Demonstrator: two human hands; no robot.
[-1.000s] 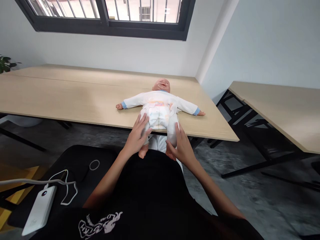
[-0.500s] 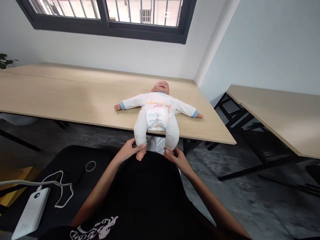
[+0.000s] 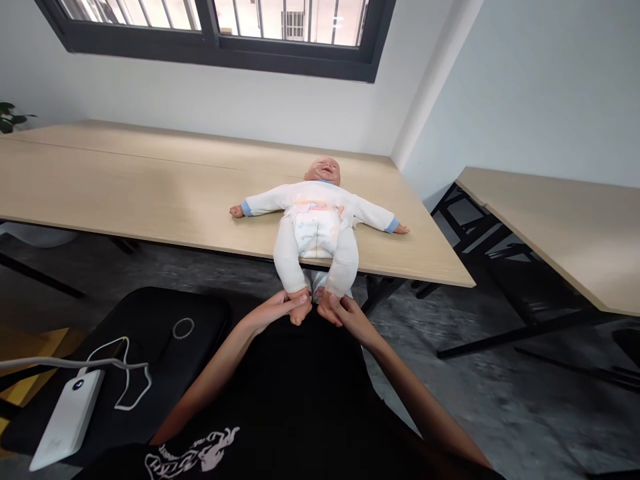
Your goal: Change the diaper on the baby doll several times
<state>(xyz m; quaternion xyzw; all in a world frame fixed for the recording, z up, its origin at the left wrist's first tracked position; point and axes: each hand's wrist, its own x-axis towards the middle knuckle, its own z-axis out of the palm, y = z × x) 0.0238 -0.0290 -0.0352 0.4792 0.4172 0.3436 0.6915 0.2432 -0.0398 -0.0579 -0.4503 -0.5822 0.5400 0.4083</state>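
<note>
A baby doll (image 3: 323, 193) lies on its back on the wooden table (image 3: 190, 200), arms spread wide. It wears a white top with blue cuffs and a white diaper (image 3: 316, 233). Both its legs hang over the table's front edge, with the feet close together. My left hand (image 3: 276, 311) is closed round the doll's left-side foot (image 3: 300, 310), thumb on top. Round the ankle of the other foot (image 3: 329, 310) my right hand (image 3: 353, 319) is closed, also with the thumb in front. The undersides of my fingers are partly hidden.
To my left stands a black chair (image 3: 150, 360) carrying a white power bank (image 3: 67, 420), a cable and a bracelet (image 3: 183, 328). A second table (image 3: 565, 227) stands to the right. Behind the doll are a wall and a window (image 3: 220, 40).
My left hand has moved right, bringing the left-side foot inward, so the doll's feet are nearer each other. My right hand has shifted only slightly and still grips its foot.
</note>
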